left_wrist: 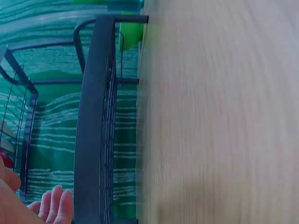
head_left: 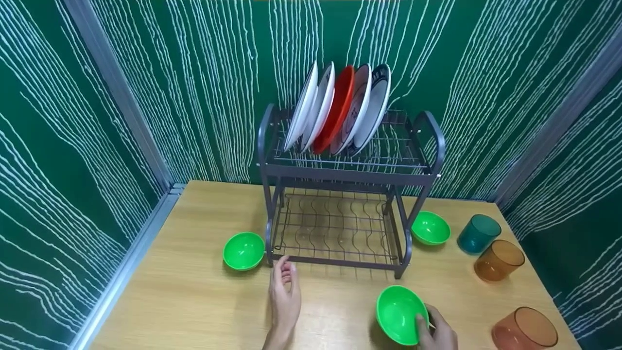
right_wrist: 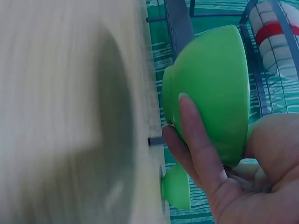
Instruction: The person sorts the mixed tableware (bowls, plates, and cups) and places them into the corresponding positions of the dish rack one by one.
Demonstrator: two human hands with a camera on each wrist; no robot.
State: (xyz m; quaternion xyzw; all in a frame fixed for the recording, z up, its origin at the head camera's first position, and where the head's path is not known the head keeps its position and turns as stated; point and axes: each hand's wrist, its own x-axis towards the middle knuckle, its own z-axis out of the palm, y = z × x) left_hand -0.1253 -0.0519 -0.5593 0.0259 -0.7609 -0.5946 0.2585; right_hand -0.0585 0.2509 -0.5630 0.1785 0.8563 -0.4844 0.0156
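My right hand (head_left: 439, 330) grips a bright green bowl (head_left: 399, 313) by its right side, thumb inside the rim and fingers under the outer wall. The right wrist view shows that bowl (right_wrist: 212, 93) raised over the table, its shadow on the wood. In front of the dark metal dish rack (head_left: 340, 265) is my left hand (head_left: 285, 296), holding nothing, its fingers loosely bent close to the rack's lower front bar. One green bowl (head_left: 244, 251) sits left of the rack, another (head_left: 431, 228) by its right side. The rack's lower tier holds nothing.
Several plates stand on edge in the upper tier, among them a red plate (head_left: 336, 109). On the right of the wooden table (head_left: 175, 291) are a teal cup (head_left: 479, 234), an amber cup (head_left: 499, 261) and an orange cup (head_left: 526, 329). Green patterned walls (head_left: 214, 87) enclose the back and sides.
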